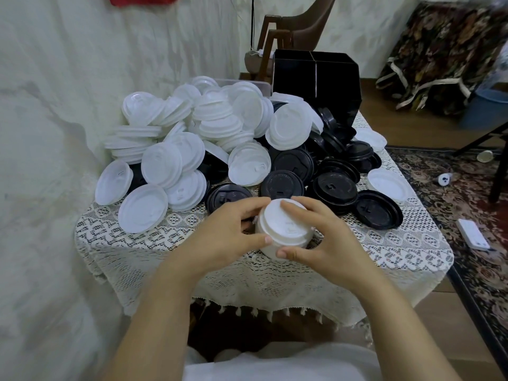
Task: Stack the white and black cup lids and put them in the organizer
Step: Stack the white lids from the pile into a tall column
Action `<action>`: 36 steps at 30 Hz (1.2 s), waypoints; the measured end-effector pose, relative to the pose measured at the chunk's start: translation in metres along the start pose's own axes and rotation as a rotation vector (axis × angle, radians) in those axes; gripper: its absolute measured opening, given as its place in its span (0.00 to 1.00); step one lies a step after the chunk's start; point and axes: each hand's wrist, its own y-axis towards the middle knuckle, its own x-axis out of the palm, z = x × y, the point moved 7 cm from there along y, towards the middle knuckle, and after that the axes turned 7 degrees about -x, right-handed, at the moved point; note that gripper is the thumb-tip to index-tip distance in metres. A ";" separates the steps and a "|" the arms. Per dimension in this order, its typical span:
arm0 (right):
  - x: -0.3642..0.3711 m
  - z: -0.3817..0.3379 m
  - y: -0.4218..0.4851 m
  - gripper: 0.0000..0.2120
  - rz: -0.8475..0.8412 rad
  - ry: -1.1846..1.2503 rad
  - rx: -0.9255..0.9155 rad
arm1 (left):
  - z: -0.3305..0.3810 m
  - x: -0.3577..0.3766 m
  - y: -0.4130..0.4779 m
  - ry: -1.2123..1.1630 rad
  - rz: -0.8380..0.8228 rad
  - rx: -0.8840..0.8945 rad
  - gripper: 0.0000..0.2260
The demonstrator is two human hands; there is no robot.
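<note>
1. We hold a short stack of white lids (283,226) between both hands at the near middle of the table, over the lace cloth (165,243). We cannot tell whether its bottom rests on the cloth.
2. Our left hand (228,232) curls round the stack's left side, thumb on the near rim and fingers over the far edge.
3. Our right hand (321,235) grips the right side, with fingertips on the top lid and thumb low at the front.
4. Behind the hands, loose white lids (192,127) are heaped across the left and middle of the table.
5. Black lids (330,182) lie to the right of them, some nested, touching the white heap.
6. The black organizer (316,78) stands at the table's far edge behind the heap, split by dividers into compartments. We cannot see what is inside.
</note>
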 end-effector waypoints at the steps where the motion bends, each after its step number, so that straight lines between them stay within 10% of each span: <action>1: 0.001 0.000 0.000 0.40 -0.004 -0.001 0.001 | 0.000 0.000 0.000 0.009 0.000 -0.005 0.28; 30: 0.008 0.006 -0.002 0.33 -0.080 0.025 0.103 | -0.003 0.004 0.005 0.275 0.030 0.029 0.28; 36: 0.006 0.005 -0.003 0.33 -0.083 0.021 0.094 | 0.017 -0.032 -0.003 0.055 0.476 0.198 0.10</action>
